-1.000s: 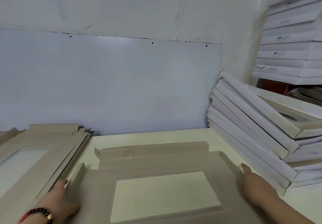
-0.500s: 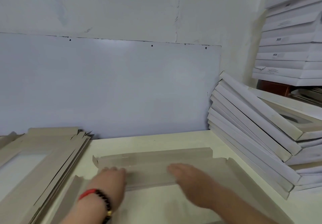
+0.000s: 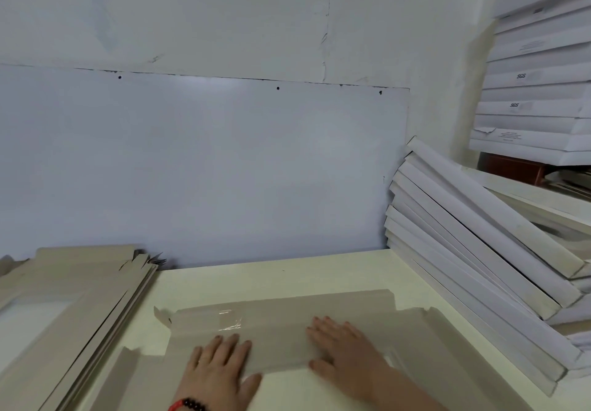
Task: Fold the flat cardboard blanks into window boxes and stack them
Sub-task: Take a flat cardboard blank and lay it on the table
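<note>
Table (image 3: 287,276) | both hands (image 3: 220,366) flat on blank (image 3: 281,324) | wrists cropped

**A pale corner workspace**

A cream table (image 3: 287,276) meets a white wall (image 3: 224,11) with a thin vertical crack. A glossy white panel (image 3: 208,161), fixed by dark screws along its top edge, covers the lower wall and reflects soft light. A dark red-brown cabinet (image 3: 508,169) shows at right.

Both hands moved from blank's (image 3: 287,324) side edges to centre; far flap now pressed flat.
</note>
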### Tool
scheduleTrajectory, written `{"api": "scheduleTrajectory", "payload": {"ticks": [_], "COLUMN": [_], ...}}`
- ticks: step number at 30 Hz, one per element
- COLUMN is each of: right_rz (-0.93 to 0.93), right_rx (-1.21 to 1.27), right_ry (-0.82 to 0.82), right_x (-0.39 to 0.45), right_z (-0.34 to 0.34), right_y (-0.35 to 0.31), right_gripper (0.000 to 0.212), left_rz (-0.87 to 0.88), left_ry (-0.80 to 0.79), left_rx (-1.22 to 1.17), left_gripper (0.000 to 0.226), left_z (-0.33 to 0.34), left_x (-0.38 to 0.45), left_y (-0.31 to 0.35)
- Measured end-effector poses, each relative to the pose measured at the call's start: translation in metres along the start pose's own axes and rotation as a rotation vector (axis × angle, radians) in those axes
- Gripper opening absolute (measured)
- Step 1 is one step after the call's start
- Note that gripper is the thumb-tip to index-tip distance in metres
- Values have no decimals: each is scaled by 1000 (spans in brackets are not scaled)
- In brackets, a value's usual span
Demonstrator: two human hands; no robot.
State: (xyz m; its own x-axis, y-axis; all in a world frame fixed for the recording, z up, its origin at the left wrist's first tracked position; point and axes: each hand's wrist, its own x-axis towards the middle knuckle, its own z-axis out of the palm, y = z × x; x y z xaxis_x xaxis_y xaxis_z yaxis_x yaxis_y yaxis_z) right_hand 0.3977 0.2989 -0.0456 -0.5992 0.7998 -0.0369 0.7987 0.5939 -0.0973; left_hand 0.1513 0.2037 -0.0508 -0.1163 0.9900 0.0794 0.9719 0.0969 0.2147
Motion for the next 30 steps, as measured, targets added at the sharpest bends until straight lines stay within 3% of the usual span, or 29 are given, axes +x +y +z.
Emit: {"api": "scheduleTrajectory", "payload": {"ticks": [7,14,18,21,23,25,27,30], "right_rz": [254,406,487,517,454,363,286,232], "right_rx": [-6,-30,-75,-229,-320,-424,-448,-381], "right_ry": [-47,-41,104,235,335,467,419,94], "right_x": [-27,-54,-60,-70,-74,-78,-70,-42], "right_z": [-9,-15,-10,-21,-29,-36,-48,-63], "right_y": [82,113,110,103,102,91,70,24], "right_gripper": [61,63,57,34,19,21,6,17], "left_rz": [-175,-283,-322,-384,-378,-367,-346,-233], "left_ry": [70,93,81,72,37,-35,-112,-210], "left_rx": [-63,-29,17,30,133,232,371,591], "left_gripper": [77,72,65,58,52,48,51,56], "left_z": [-19,-40,-42,-46,-54,-64,-73,-82], "left_x": [-3,-15,-26,-31,-29,-23,-14,4], "left_y": [-58,-89,-96,-98,-96,-87,-71,-33]}}
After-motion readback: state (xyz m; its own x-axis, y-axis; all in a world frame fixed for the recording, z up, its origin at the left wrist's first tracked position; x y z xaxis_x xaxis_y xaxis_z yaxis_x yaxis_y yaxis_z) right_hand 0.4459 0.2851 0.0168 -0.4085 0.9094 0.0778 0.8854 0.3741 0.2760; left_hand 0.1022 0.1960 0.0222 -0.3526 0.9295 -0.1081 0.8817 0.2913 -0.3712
